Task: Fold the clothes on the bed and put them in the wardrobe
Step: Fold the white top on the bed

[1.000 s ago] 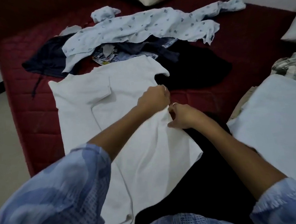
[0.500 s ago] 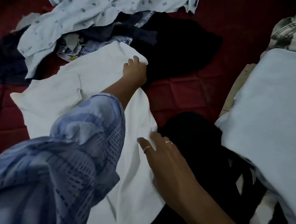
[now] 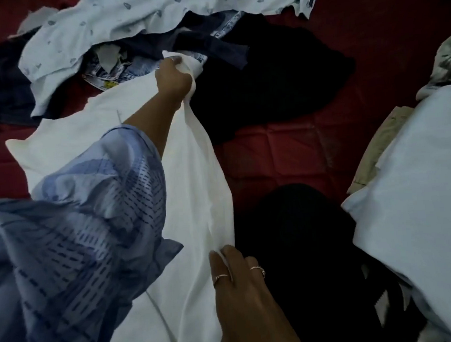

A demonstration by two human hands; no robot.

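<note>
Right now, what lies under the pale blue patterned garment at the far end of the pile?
Under the pale blue patterned garment, a dark navy garment and a strip of faded denim stick out on the red quilted bed cover. Anything deeper is covered.

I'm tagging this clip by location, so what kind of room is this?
Most likely a bedroom. Loose clothes lie on a dark red quilted bed cover, among them a white garment the person is folding and a pale blue patterned one.

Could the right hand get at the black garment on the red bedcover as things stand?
Probably yes: the black garment lies uncovered, but the right hand is pinching the white shirt and must release it first.
</note>
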